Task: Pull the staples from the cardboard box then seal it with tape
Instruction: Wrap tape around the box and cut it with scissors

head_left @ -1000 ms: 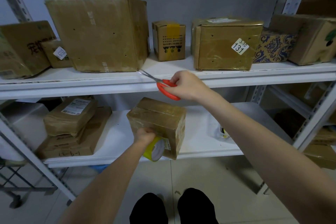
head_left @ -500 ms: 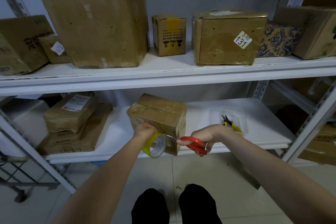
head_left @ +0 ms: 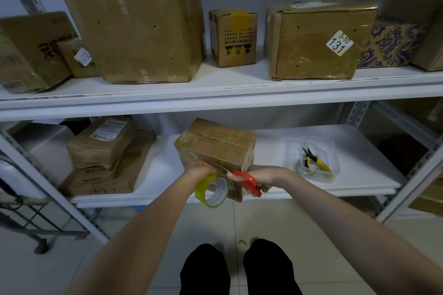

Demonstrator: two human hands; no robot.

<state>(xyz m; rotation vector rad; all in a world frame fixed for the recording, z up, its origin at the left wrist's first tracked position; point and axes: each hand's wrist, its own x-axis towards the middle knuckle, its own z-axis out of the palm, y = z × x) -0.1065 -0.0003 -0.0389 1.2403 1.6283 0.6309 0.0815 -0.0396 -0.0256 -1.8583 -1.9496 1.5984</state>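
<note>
Box (head_left: 215,146) sits at the front edge of the lower shelf (head_left: 359,165), top seam taped over. Left hand (head_left: 200,171) grips the tape roll (head_left: 211,193) against the box's front face. Right hand (head_left: 260,178) grips red-handled scissors (head_left: 248,182), blades pointing left at the tape just above the roll. Pliers (head_left: 314,161) lie in a clear tray (head_left: 333,146) to the right.

The right hand (head_left: 261,178) has dropped from the upper shelf (head_left: 215,93) to the front of the box (head_left: 215,143). Its scissors (head_left: 249,182) (red-handled) now reach over the tape roll (head_left: 211,190), blades almost at the left hand (head_left: 200,170).
</note>
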